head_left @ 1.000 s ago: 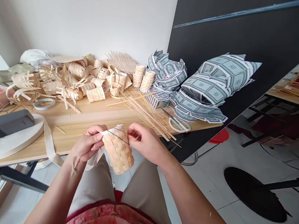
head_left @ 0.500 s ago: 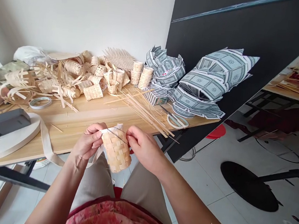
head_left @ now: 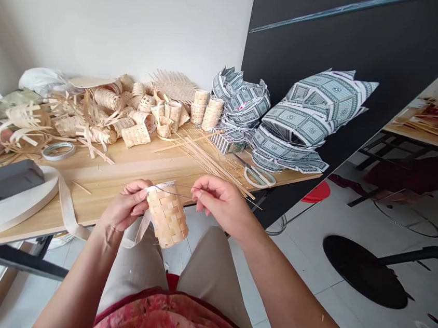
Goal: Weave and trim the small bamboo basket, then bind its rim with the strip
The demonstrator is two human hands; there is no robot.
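My left hand [head_left: 125,205] pinches the rim of a small woven basket [head_left: 167,217] made of pale flat strips. The basket hangs tilted over my lap, just off the table's front edge. White ribbon [head_left: 68,208] runs along its rim and trails left to a large roll on the table. Dark thread [head_left: 181,195] stretches from the rim to my right hand [head_left: 219,201], whose thumb and fingers are pinched together on it. Whether a needle is in those fingers is too small to tell.
On the wooden table [head_left: 125,162] are a heap of woven pieces [head_left: 104,100], loose strips [head_left: 211,160], scissors [head_left: 259,176], a tape roll [head_left: 58,151] and a grey box-like object [head_left: 9,183]. Folded-card structures [head_left: 306,116] stand at the right. A red stool [head_left: 316,192] is beyond.
My right hand has moved away from the basket, slightly right and up, and the thread now spans the gap. The basket has shifted slightly left in my left hand.
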